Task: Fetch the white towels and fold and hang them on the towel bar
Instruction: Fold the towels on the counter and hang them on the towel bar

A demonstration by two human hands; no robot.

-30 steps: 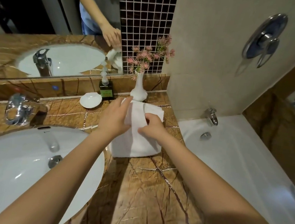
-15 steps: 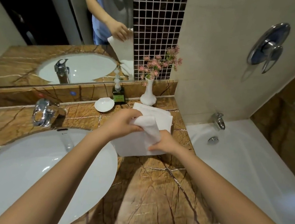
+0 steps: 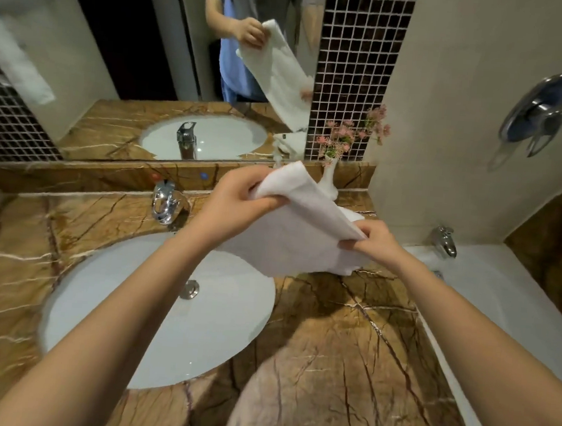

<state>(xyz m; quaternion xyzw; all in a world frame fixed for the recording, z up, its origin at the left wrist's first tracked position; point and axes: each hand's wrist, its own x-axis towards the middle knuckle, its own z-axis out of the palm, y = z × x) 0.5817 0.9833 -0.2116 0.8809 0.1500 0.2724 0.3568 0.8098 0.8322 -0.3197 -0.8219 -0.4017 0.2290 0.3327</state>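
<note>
Head: left hand (image 3: 236, 202), right hand (image 3: 376, 242) grip towel (image 3: 293, 237) edge above counter (image 3: 347, 335).

A matt white cloth towel (image 3: 298, 227) over a glossy, veined brown stone counter (image 3: 347, 335). Set in the counter, a smooth, shiny white basin (image 3: 227, 323); its tap (image 3: 164, 202) is polished metal.

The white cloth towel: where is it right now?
In the head view, the white cloth towel is held up at centre between the left hand and the right hand, above the brown marble counter.

Brown marble worktop (image 3: 347, 335), inset white basin (image 3: 223, 326); chrome tap (image 3: 164, 203) behind; white vase (image 3: 328, 183), pink flowers (image 3: 339, 140), beside mirror (image 3: 116, 65); bathtub (image 3: 509, 284) right.
</note>
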